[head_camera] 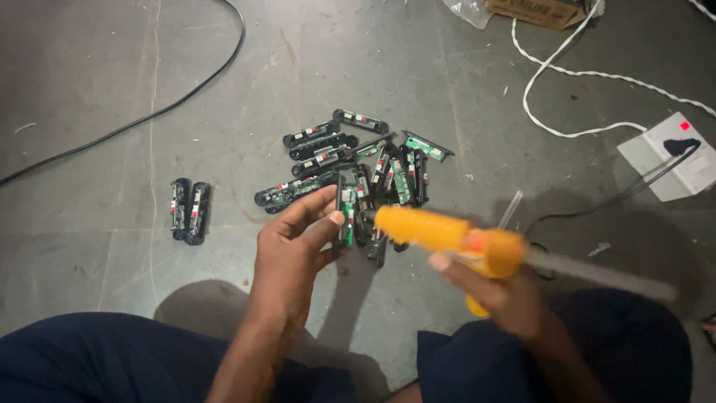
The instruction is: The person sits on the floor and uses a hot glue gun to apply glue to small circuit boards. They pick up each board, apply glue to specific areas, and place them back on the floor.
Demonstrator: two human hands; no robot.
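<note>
Fingers [319, 222] of left hand [291, 246] pinched one board [347, 213]; right hand [507, 287] gripped glue gun [447, 235]. Two boards [189, 211] set aside, pile [350, 160] remained.

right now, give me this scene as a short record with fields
left hand: holds a small black module upright
right hand: grips an orange glue gun, nozzle at the module
pile: black modules with green boards, on the floor behind the hands
pair: two modules set apart, left of the pile
floor: grey, with a black cable, a white cord and a socket box
</note>
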